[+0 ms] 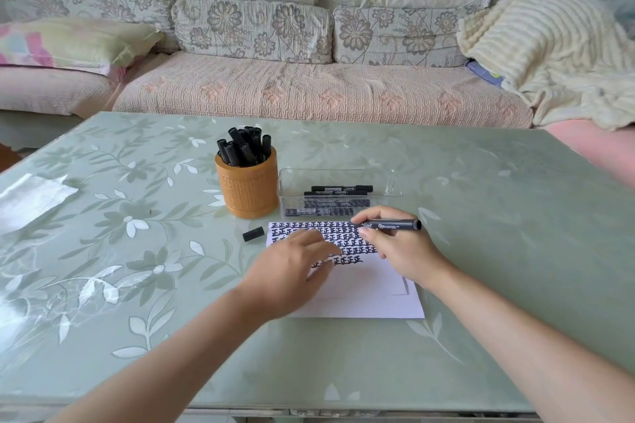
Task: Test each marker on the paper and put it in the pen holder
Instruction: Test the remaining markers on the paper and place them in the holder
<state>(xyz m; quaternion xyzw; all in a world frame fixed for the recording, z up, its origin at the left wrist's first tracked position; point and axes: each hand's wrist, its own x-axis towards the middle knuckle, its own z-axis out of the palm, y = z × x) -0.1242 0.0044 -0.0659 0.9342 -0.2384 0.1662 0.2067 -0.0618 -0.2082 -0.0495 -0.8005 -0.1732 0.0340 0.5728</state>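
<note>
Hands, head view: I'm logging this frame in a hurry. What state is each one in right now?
Left hand: open, fingers spread over the paper.
Right hand: closed, fingers holding a black marker.

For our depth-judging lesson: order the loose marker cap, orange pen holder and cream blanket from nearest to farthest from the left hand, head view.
1. marker cap, beside the left hand, on its left.
2. pen holder, on the table beyond the cap.
3. cream blanket, on the sofa, far right.
</note>
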